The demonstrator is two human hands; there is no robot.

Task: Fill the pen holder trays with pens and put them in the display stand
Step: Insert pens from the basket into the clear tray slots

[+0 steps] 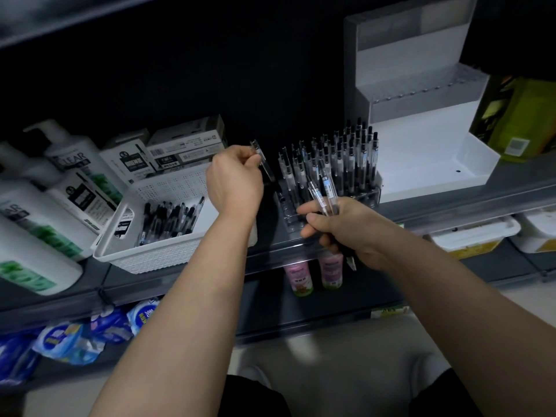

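At a dim shop shelf (451, 203), a clear pen holder tray (368, 196) stands near the front edge, between a white perforated basket (156, 251) on the left and a white stepped display stand (421, 152) on the right. A narrow dark strip of shelf separates basket and tray, and the stand's lowest step lies bare and white just right of the tray. The underside of the shelf above closes off the space overhead.

The left hand (234, 182) hovers above that strip with its fingers curled and pinches a single clear-barrelled pen (262, 160) at the fingertips. The pen is tilted, its clip end up and its lower end pointing toward the tray's far left corner; whether it touches the tray cannot be told.

The right hand (340, 230) is held at the tray's near edge, its fist closed round a bundle of pens (325, 188). Their upper ends fan out above the knuckles in front of the tray, and one clip end pokes out below the palm.

The tray is packed with upright black-capped pens (346, 155) across its far and right rows, while open holes show in the near left rows. More loose pens (171, 218) lie in a heap on the basket's floor.

White shampoo bottles (69, 158) and pen boxes (186, 142) crowd the left of the shelf. Pink bottles (316, 272) and blue packets (75, 338) sit on the level below, and a yellow-green package (517, 115) stands right of the display stand.
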